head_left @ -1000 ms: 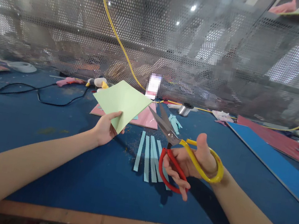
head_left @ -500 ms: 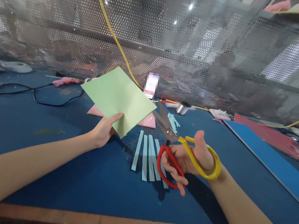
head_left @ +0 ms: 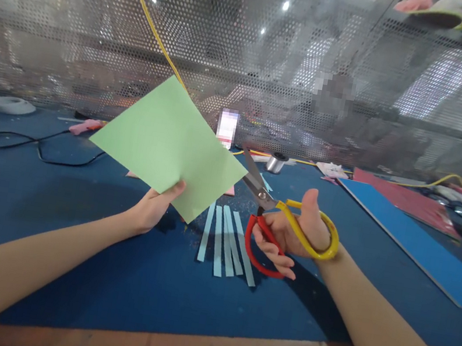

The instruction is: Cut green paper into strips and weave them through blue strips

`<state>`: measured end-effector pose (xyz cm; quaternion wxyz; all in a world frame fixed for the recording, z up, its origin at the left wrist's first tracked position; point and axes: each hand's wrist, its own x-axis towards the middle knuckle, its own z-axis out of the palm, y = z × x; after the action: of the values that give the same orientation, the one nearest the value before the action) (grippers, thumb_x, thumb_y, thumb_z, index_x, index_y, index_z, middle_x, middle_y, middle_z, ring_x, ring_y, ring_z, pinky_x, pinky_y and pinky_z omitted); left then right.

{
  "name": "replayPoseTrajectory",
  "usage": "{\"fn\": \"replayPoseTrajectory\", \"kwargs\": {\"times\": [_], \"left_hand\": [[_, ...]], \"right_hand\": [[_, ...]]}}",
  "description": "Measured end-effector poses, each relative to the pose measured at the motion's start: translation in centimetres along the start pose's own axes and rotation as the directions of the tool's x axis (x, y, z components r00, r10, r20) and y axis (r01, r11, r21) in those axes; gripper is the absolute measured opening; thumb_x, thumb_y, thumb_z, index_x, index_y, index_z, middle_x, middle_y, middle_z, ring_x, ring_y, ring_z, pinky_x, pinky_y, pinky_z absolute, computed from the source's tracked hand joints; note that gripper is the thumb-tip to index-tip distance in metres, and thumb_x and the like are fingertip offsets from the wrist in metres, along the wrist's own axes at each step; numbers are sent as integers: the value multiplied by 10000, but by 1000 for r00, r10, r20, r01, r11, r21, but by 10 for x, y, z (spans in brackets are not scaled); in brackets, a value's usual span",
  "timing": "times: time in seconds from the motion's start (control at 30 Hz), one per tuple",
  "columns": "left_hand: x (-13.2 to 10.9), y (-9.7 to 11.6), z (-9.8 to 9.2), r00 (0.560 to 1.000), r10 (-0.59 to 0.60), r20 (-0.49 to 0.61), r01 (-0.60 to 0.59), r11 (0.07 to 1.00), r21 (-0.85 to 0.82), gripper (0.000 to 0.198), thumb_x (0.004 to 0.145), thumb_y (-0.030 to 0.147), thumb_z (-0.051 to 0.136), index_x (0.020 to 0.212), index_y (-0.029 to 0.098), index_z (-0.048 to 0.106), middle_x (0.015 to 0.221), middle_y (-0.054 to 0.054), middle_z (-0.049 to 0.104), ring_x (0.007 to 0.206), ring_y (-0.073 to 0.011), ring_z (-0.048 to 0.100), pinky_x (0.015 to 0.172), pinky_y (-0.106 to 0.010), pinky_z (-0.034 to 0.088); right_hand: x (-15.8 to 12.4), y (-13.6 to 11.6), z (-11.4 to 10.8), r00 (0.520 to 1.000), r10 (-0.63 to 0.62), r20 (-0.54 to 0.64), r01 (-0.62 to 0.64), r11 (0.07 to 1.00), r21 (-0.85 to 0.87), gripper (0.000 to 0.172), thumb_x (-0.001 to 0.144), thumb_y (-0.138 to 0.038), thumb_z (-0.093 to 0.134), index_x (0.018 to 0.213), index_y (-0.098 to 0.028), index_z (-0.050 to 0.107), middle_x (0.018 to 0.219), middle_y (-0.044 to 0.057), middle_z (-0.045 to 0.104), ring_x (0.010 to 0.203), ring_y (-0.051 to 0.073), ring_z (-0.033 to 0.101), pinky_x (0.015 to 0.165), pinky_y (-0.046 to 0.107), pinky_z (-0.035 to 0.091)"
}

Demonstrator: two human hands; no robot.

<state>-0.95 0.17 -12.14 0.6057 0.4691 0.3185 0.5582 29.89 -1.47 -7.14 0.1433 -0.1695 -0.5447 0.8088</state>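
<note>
Green paper [head_left: 165, 141] has tilted up; left grip [head_left: 151, 210] pinches it, seemingly offering a corner to parted scissors [head_left: 263, 197] in right grip [head_left: 288, 234].

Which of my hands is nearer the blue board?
Right. Your right hand, holding the scissors, is left of the blue board; your left hand, gripping the green paper, is farther left.

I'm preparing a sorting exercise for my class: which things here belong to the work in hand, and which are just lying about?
In use, it seems:
- green paper, in the left hand
- scissors, in the right hand
- pale blue strips, between the hands

Probably just lying about:
- silver spool
- blue board
- dark pink sheet
</note>
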Motion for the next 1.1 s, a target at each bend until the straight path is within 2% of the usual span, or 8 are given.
{"fn": "replayPoseTrajectory", "kwargs": {"times": [0.1, 0.2, 0.5, 0.67, 0.8, 1.1], "left_hand": [[-2, 4, 3, 999, -17, 38, 15, 999, 49, 442, 842, 458, 703, 1128, 122, 671, 959, -134, 730, 700, -269, 711, 472, -332, 562], [-3, 7, 6, 1000, -25, 11, 24, 998, 62, 492, 793, 504, 732, 1078, 107, 676, 922, -131, 731, 653, -268, 698, 442, -348, 555], [-2, 5, 6, 999, 3, -40, -1, 999, 41, 424, 775, 443, 744, 1035, 123, 644, 957, -107, 720, 662, -257, 687, 400, -336, 535], [-3, 7, 8, 999, -5, -36, 6, 1000, 14, 394, 783, 428, 737, 1011, 120, 645, 960, -107, 714, 595, -218, 655, 399, -335, 528], [-4, 5, 6, 999, -8, -31, 8, 1000, 7, 375, 803, 419, 719, 1029, 127, 652, 953, -95, 711, 575, -192, 635, 415, -322, 519], [-5, 3, 4, 1000, -25, -3, 25, 1000, -19, 398, 811, 416, 722, 1092, 144, 651, 1004, -87, 711, 623, -214, 655, 421, -342, 540]], "right_hand": [[-1, -1, 1, 1000, -22, 10, 22, 1000, 7, 1053, 674, -978, 69, 908, -90, 585, 732, 14, 521, 418, 83, 435, 468, 371, 576], [-2, 0, 0, 999, -44, 9, 44, 999, 32, 1027, 680, -976, 70, 913, -107, 566, 724, 4, 524, 411, 75, 429, 458, 353, 574], [-5, 0, -1, 999, 22, -45, -19, 998, 66, 988, 664, -990, 91, 850, -136, 553, 643, -18, 512, 341, 63, 397, 349, 294, 529], [-6, 0, -2, 995, 42, -92, -35, 997, 71, 1007, 655, -993, 83, 828, -133, 577, 612, -20, 510, 317, 54, 409, 296, 213, 469], [-6, 3, -6, 998, 21, -58, -14, 993, 117, 1059, 625, -997, 27, 832, -113, 571, 590, -17, 503, 307, 54, 428, 298, 181, 454], [-11, 3, -9, 1000, -12, -25, 15, 992, 128, 1082, 648, -968, -29, 835, -90, 574, 575, -24, 474, 301, 42, 391, 333, 204, 506]]}}
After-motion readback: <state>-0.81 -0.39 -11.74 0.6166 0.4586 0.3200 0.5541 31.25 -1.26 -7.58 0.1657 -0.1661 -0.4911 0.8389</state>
